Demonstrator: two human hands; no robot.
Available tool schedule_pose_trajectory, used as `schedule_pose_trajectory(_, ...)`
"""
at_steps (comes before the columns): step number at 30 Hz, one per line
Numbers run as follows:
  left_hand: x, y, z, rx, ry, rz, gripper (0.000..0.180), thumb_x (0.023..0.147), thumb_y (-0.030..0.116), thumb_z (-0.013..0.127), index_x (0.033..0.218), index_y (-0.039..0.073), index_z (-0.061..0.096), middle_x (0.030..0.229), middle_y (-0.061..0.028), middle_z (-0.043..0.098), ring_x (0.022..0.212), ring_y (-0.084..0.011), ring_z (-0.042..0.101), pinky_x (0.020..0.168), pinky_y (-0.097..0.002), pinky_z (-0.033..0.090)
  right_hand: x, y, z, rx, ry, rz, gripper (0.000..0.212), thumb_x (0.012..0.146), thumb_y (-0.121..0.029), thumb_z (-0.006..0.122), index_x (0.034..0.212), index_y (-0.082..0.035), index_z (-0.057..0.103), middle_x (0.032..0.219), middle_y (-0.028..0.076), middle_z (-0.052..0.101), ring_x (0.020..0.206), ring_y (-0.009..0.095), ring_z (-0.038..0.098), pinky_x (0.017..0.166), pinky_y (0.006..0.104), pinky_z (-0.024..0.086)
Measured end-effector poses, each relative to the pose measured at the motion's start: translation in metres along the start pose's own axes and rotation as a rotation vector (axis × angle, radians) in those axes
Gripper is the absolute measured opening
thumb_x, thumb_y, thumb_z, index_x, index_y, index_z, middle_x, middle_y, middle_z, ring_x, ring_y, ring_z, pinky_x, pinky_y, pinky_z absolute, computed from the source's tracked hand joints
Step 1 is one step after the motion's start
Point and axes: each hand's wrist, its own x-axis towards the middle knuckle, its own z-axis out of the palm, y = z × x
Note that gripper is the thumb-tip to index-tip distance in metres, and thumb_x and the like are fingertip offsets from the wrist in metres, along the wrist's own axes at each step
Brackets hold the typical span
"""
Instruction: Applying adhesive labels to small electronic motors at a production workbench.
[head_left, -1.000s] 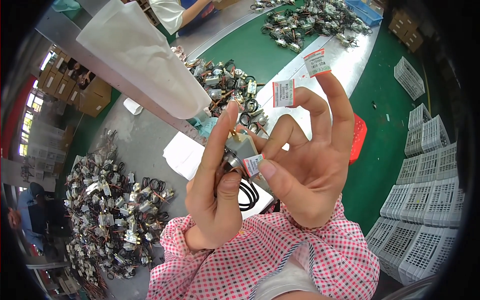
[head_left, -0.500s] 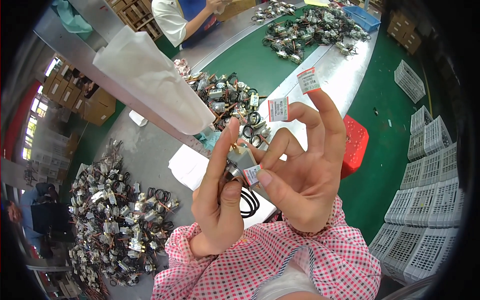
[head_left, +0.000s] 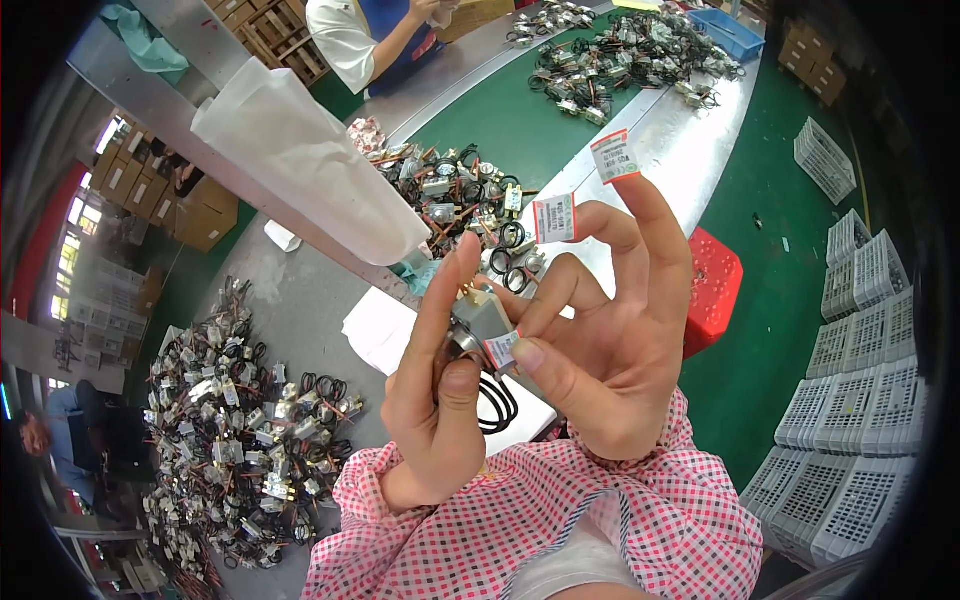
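Observation:
My left hand (head_left: 428,405) is closed around a small thermostat (head_left: 486,318), a grey box with brass terminals, a round metal part and a black coiled tube (head_left: 499,405) hanging below. Between thumb and index finger, my right hand (head_left: 625,350) pinches a small white label (head_left: 502,349) with a red edge, touching the side of the grey box. Two more such labels cling to other right fingertips: a middle label (head_left: 555,218) and an upper label (head_left: 614,157). The far side of the thermostat is hidden by my fingers.
Heaps of similar thermostats lie in a left pile (head_left: 225,440), a middle pile (head_left: 445,190) and a far pile (head_left: 630,60). A slanted metal beam with a white sheet (head_left: 310,165) crosses at left. A red stool (head_left: 715,285) and grey crates (head_left: 850,400) stand right. Another person works beyond.
The view has shifted slightly. Both hands hold nearly the same pose, and the pinched label still touches the thermostat. The upper label has tilted a little.

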Motion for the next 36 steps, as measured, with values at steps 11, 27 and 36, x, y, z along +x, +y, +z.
schedule_pose_trajectory(11, -0.002, 0.003, 0.001, -0.033, -0.029, -0.04, 0.06, 0.093, 0.036, 0.039, 0.133, -0.006, 0.025, 0.132, -0.0249, 0.037, 0.112, -0.0253, 0.048, 0.094, -0.0355, 0.04, 0.0, -0.002, 0.0, -0.016, 0.005, 0.0, 0.09, 0.069, 0.015, 0.059, 0.138, -0.005, 0.005, 0.121, 0.013, 0.03, 0.078, 0.015, 0.054, 0.089, 0.043, 0.047)
schedule_pose_trajectory(27, 0.004, 0.0, -0.002, 0.289, 0.006, 0.107, 0.048, 0.095, 0.025, 0.036, 0.132, -0.006, 0.031, 0.133, -0.0201, 0.039, 0.102, -0.0181, 0.053, 0.084, -0.0267, 0.043, -0.011, 0.007, 0.005, -0.821, 0.101, -0.416, 0.075, 0.066, 0.01, 0.061, 0.132, 0.002, 0.025, 0.111, 0.015, 0.041, 0.09, 0.018, 0.055, 0.087, 0.0343, 0.045)
schedule_pose_trajectory(36, 0.002, -0.008, 0.015, -0.019, 0.015, 0.187, 0.042, 0.093, 0.019, 0.038, 0.128, -0.006, 0.039, 0.125, -0.0204, 0.047, 0.097, -0.0218, 0.054, 0.078, -0.0289, 0.045, -0.011, 0.004, -0.013, -0.549, 0.202, -0.186, 0.083, 0.078, -0.008, 0.061, 0.138, -0.009, 0.003, 0.127, 0.017, 0.031, 0.108, 0.029, 0.05, 0.1, 0.0434, 0.03)
